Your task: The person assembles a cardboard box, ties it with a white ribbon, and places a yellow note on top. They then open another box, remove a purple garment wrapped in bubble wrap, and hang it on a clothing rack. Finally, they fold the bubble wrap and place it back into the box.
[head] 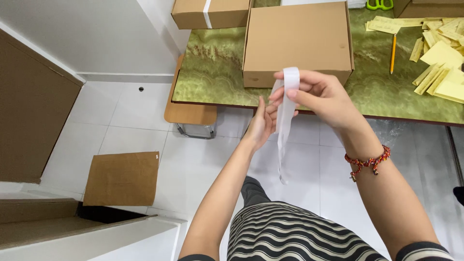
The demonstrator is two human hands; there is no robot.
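Observation:
My right hand (321, 94) pinches the top of a long white strip (285, 121), likely tape or ribbon, which folds over my fingertips and hangs down in front of the table edge. My left hand (259, 124) is just left of the strip at its middle, fingers touching it. A red braided bracelet (368, 162) circles my right wrist. Both hands are held in the air in front of a closed brown cardboard box (297, 41) on the green marbled table (212, 72).
A second cardboard box (210, 12) with a white tape strip sits at the table's back left. Yellow paper slips (442, 53), a yellow pencil (393, 53) and green scissors (379, 5) lie at the right. A stool (191, 113) stands under the table; flat cardboard (123, 178) lies on the white floor.

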